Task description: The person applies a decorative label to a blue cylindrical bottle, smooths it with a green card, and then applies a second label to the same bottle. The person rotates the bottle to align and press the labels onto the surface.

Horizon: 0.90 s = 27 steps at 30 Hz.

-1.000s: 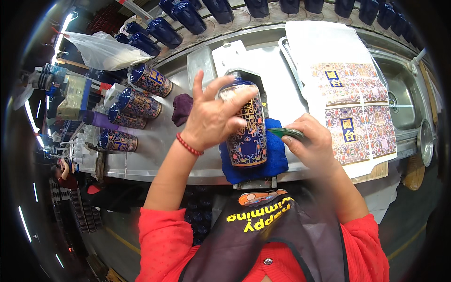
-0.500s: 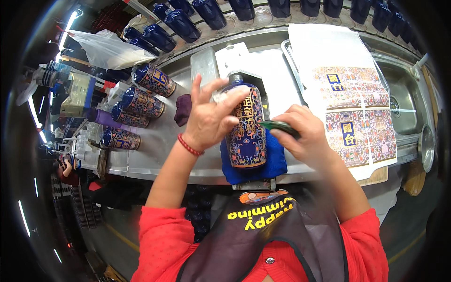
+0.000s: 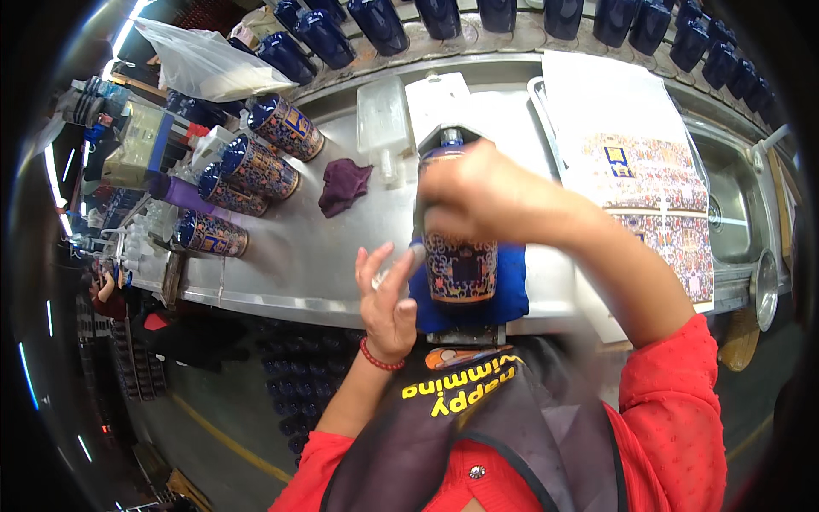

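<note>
A dark blue bottle (image 3: 461, 269) with a colourful patterned wrap lies on a blue cloth (image 3: 514, 286), its neck pointing away from me. My right hand (image 3: 486, 196) reaches across the bottle's upper part, its fingers curled and smeared by motion. Whatever they hold is hidden beneath the hand. Beside the bottle's lower left, my left hand (image 3: 388, 307) has its fingers spread, with a pale cover on one fingertip. That fingertip is close to the bottle's side; I cannot tell whether it touches.
Printed patterned sheets (image 3: 665, 247) lie at the right, near a metal sink (image 3: 725, 196). Several wrapped bottles (image 3: 260, 166) stand at the left. A purple cloth (image 3: 344, 186) and a clear empty bottle (image 3: 384, 124) lie between. Plain blue bottles (image 3: 380, 26) line the far conveyor.
My right hand, holding a small green scraper earlier, has moved left across the bottle; the scraper is now out of sight. My left hand has dropped from the bottle's top to its lower left.
</note>
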{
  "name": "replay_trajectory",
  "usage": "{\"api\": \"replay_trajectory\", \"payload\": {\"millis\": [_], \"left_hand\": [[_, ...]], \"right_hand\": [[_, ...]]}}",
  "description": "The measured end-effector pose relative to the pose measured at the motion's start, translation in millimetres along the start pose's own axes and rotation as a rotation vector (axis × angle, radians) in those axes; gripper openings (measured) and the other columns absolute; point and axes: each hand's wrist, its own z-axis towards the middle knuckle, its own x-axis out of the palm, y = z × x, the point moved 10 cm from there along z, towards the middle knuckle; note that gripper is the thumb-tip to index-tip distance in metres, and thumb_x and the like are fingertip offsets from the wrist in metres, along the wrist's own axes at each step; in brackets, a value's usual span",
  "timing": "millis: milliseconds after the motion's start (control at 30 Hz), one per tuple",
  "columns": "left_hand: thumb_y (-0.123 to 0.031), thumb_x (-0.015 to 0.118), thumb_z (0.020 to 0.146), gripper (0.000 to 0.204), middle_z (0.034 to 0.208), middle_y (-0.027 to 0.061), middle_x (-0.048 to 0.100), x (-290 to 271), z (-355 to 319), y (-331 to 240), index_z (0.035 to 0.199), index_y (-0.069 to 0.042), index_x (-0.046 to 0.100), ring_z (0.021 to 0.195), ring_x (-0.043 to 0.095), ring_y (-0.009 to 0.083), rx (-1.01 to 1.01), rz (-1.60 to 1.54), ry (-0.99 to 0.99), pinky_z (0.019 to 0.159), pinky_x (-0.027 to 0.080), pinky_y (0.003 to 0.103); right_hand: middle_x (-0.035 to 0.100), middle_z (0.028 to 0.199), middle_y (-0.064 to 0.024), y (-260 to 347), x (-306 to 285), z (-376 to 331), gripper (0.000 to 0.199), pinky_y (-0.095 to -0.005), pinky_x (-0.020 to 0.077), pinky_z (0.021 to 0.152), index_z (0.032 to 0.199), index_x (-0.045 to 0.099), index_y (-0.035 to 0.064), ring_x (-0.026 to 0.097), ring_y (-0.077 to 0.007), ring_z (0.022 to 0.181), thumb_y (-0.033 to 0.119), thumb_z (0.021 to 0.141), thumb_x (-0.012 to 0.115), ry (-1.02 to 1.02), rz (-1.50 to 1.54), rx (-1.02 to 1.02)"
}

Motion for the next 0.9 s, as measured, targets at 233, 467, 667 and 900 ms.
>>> {"api": "replay_trajectory", "payload": {"millis": [233, 467, 667, 900], "left_hand": [[-0.048, 0.034, 0.111, 0.066, 0.135, 0.0203, 0.061, 20.0, 54.0, 53.7, 0.141, 0.008, 0.052, 0.130, 0.055, 0.0287, -0.213, -0.406, 0.098, 0.115, 0.037, 0.044], [-0.047, 0.038, 0.111, 0.063, 0.122, 0.0144, 0.068, 97.1, 101.2, 104.2, 0.133, 0.009, 0.058, 0.113, 0.064, 0.0207, -0.766, -1.091, 0.406, 0.101, 0.050, 0.036], [-0.046, 0.049, 0.107, 0.048, 0.105, 0.0093, 0.076, 127.8, 115.1, 109.9, 0.117, -0.003, 0.068, 0.096, 0.073, 0.0170, -0.920, -1.157, 0.601, 0.086, 0.060, 0.034], [-0.032, 0.062, 0.103, 0.031, 0.107, 0.0062, 0.075, 129.3, 121.5, 91.1, 0.116, -0.005, 0.068, 0.096, 0.072, 0.0150, -0.793, -1.207, 0.705, 0.087, 0.060, 0.032]], "right_hand": [[0.050, 0.076, -0.0007, 68.9, -33.0, -56.1, 0.013, -0.0412, 0.0429, 0.073, 0.085, 0.064, 0.0160, 0.060, -0.0219, 0.078, 0.019, 0.077, 0.075, -0.291, 0.038, -0.209], [0.066, 0.080, -0.0036, -41.8, -31.2, -127.6, 0.021, -0.0267, 0.0495, 0.062, 0.104, 0.068, 0.0022, 0.060, -0.0078, 0.071, 0.022, 0.097, 0.070, -0.582, 0.214, 0.611], [0.068, 0.100, -0.0008, 26.6, 101.2, -179.5, 0.025, -0.0262, 0.0507, 0.080, 0.113, 0.067, 0.0030, 0.060, -0.0063, 0.090, 0.024, 0.099, 0.069, 0.021, 1.499, 0.832], [0.067, 0.125, -0.0273, 35.0, 115.0, -170.0, 0.026, -0.0369, 0.0576, 0.091, 0.118, 0.057, -0.0011, 0.071, -0.0272, 0.102, 0.017, 0.099, 0.062, -0.304, 1.921, 0.711]]}}
